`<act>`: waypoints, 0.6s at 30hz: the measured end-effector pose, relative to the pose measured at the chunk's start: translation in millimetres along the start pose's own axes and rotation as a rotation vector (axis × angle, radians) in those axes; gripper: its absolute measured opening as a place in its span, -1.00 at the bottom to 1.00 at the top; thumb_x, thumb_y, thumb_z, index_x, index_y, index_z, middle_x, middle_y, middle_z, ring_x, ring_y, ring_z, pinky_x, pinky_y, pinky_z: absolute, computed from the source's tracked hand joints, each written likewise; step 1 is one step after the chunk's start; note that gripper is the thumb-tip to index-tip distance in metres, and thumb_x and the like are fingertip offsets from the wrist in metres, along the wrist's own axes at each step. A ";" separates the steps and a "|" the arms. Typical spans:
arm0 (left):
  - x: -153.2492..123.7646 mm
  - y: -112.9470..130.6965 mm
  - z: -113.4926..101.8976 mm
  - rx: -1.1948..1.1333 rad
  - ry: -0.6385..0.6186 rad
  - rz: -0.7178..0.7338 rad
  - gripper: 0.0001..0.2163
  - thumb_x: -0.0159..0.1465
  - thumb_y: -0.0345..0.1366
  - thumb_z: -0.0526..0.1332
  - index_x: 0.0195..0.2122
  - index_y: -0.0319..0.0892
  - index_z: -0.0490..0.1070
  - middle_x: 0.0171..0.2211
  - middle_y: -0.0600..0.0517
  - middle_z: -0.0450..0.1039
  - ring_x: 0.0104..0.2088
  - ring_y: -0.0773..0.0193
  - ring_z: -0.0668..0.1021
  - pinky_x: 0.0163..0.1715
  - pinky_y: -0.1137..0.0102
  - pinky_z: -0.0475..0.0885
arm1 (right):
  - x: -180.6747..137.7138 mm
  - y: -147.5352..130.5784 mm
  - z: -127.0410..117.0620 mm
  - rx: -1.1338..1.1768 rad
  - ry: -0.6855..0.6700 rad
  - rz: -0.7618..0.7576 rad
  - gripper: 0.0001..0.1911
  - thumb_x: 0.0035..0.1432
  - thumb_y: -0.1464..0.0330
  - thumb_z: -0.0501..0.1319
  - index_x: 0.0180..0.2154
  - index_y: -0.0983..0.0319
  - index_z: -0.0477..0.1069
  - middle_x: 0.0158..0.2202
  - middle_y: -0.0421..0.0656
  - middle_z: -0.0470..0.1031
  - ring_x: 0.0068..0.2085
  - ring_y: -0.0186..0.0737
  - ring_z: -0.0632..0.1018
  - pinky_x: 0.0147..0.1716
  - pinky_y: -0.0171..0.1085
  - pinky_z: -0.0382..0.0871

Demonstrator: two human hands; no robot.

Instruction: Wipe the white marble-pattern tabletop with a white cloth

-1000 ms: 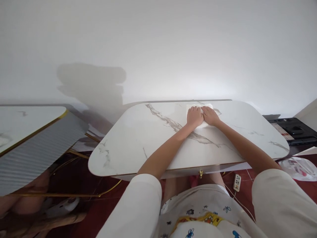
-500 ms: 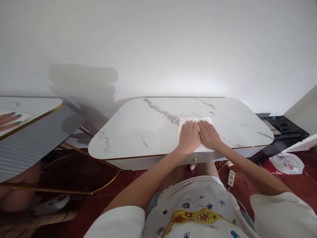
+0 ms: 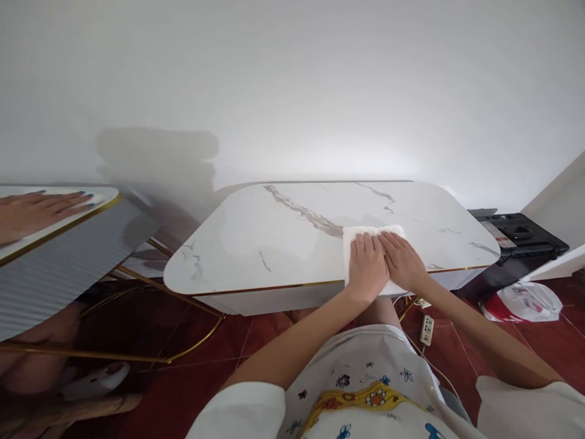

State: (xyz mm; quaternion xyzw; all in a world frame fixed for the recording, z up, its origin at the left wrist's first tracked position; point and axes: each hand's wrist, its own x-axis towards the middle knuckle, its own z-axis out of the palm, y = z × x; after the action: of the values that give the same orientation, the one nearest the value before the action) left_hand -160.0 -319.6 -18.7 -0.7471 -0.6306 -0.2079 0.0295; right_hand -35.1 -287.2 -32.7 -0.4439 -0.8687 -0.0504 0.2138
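A white cloth [image 3: 348, 239] lies on the marble-patterned table top [image 3: 283, 244] and hangs a little over the front edge. My left hand [image 3: 367, 267] rests flat on it, fingers stretched forward. Beside it and touching it, my right hand [image 3: 403, 259] also lies flat on the cloth, fingers extended to the upper left. Both palms press downward, hiding the middle of the cloth. A gold trim [image 3: 274, 287] runs along the front edge near my wrists.
At left, another person's hand [image 3: 41, 212] lies on white material atop a second table with a ribbed side [image 3: 82, 262]. A black case [image 3: 525, 235], a plastic bag [image 3: 530, 302] and a power strip [image 3: 426, 330] are at right. A white wall [image 3: 292, 91] stands behind.
Both my hands and the cloth have slid right and toward me, to the front edge. The other person's hand has moved right on the second table.
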 end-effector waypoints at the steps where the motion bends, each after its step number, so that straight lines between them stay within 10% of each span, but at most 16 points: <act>1: 3.3 1.5 1.8 0.007 0.001 0.021 -0.55 0.31 -0.39 -0.02 0.20 -0.41 0.27 0.23 -0.37 0.27 0.30 -0.17 0.25 0.27 0.02 0.13 | 0.4 3.7 -0.8 -0.005 -0.010 0.004 -0.50 0.33 0.38 -0.11 0.21 0.32 0.30 0.25 0.07 0.35 0.28 0.01 0.32 0.26 0.02 0.18; 18: 179.8 -76.4 43.5 -0.016 0.018 0.025 -0.75 0.32 -0.42 0.00 -0.08 -0.27 0.41 -0.02 -0.20 0.46 0.07 0.05 0.42 0.13 0.21 0.26 | 175.6 85.7 56.0 0.038 -0.120 0.067 -0.61 0.29 0.44 -0.09 0.06 0.30 0.35 0.13 0.07 0.43 0.15 0.05 0.39 0.10 -0.04 0.27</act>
State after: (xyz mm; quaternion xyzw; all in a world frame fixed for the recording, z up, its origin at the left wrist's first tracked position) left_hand -199.8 -123.5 -12.5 -0.7534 -0.6192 -0.2191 0.0317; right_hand -75.7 -88.5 -19.0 -0.4709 -0.8654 0.0002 0.1713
